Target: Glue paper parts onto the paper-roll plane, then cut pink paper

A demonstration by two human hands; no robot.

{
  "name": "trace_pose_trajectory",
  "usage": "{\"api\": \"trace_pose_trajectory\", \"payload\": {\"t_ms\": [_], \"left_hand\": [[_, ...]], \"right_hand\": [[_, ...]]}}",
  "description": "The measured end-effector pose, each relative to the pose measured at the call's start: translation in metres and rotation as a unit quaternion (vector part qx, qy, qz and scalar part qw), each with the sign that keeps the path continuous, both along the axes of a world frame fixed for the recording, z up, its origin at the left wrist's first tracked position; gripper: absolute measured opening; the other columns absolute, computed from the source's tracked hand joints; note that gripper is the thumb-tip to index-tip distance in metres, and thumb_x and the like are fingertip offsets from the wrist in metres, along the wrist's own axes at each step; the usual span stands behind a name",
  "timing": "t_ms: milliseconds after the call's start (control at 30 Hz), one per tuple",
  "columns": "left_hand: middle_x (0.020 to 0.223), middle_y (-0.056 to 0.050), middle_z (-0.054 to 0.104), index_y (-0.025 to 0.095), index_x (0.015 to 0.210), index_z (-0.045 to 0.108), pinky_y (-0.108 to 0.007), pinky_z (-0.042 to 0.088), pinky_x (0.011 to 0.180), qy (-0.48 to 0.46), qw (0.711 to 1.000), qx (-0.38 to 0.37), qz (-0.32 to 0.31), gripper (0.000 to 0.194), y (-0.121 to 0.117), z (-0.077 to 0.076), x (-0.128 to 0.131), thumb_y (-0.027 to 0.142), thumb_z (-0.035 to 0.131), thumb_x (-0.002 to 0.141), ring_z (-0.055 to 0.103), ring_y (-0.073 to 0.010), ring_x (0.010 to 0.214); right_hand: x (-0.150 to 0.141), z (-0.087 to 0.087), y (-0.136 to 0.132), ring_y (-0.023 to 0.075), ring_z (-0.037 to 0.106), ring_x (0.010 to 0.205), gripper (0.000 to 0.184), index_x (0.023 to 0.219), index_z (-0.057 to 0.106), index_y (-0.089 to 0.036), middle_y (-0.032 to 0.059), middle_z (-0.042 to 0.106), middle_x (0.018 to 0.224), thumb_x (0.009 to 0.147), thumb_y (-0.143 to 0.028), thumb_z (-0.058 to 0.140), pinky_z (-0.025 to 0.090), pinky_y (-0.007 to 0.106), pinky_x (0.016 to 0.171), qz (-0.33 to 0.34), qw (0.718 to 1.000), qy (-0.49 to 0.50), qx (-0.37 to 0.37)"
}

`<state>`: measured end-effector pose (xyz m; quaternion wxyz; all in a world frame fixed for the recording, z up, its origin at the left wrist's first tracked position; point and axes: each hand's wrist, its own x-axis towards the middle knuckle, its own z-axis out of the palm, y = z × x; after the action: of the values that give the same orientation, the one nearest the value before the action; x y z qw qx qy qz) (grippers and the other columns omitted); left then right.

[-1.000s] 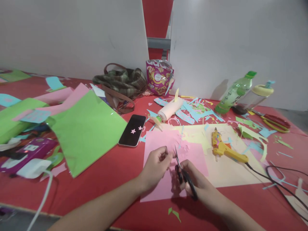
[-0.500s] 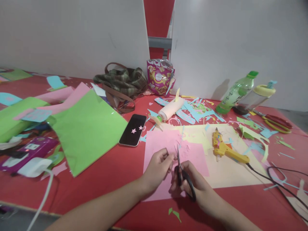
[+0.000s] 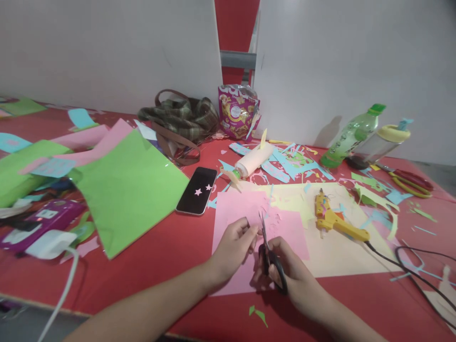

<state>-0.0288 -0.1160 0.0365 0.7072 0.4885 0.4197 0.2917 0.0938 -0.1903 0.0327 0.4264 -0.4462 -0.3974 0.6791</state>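
My right hand (image 3: 285,263) grips a pair of black-handled scissors (image 3: 276,271), blades pointing away from me and slightly apart. Just left of the blades, my left hand (image 3: 238,244) is closed in a pinch around a tiny piece of pink paper, mostly hidden by the fingertips. Both hands are over a pink paper sheet (image 3: 228,280), with small pink scraps (image 3: 275,219) lying beyond the scissors. Two small pink paper stars (image 3: 198,192) rest on a dark-screened phone (image 3: 192,202) to the left.
A yellow glue gun (image 3: 335,223) with a black cord lies on a cream sheet (image 3: 342,266) at right. Green foam sheets (image 3: 131,194) and a purple device (image 3: 50,221) are at left. A wrapped bottle (image 3: 254,160), snack bag (image 3: 237,111) and green bottle (image 3: 352,137) are behind.
The scissor blades have parted slightly, and the handles have shifted a little left. My left hand keeps its pinch in nearly the same place.
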Motion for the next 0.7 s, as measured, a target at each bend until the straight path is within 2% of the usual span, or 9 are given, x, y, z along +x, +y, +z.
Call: {"api": "trace_pose_trajectory", "payload": {"t_ms": [567, 700], "left_hand": [[0.045, 0.007, 0.036, 0.017, 0.057, 0.037, -0.017, 0.026, 0.039, 0.016, 0.999, 0.034, -0.009, 0.027, 0.0027, 0.0004, -0.0025, 0.035, 0.044, 0.075, 0.034, -0.0056, 0.040], [0.046, 0.006, 0.036, 0.016, 0.059, 0.041, -0.017, 0.026, 0.037, 0.031, 0.999, 0.037, -0.016, 0.025, 0.0045, 0.0020, -0.0031, 0.035, 0.045, 0.075, 0.034, -0.0054, 0.039]], "right_hand": [[0.0012, -0.0018, 0.0002, 0.0112, 0.055, 0.053, 0.036, 0.077, 0.031, -0.021, -0.0022, 0.056, 0.063, 0.070, -0.048, 0.054, 0.042, 0.025, 0.049, -0.014, 1.000, -0.019, 0.000], [0.0011, -0.0033, -0.0003, 0.0110, 0.055, 0.051, 0.036, 0.076, 0.031, -0.022, -0.0033, 0.056, 0.061, 0.069, -0.048, 0.054, 0.041, 0.025, 0.048, -0.016, 1.000, -0.025, 0.002]]}}
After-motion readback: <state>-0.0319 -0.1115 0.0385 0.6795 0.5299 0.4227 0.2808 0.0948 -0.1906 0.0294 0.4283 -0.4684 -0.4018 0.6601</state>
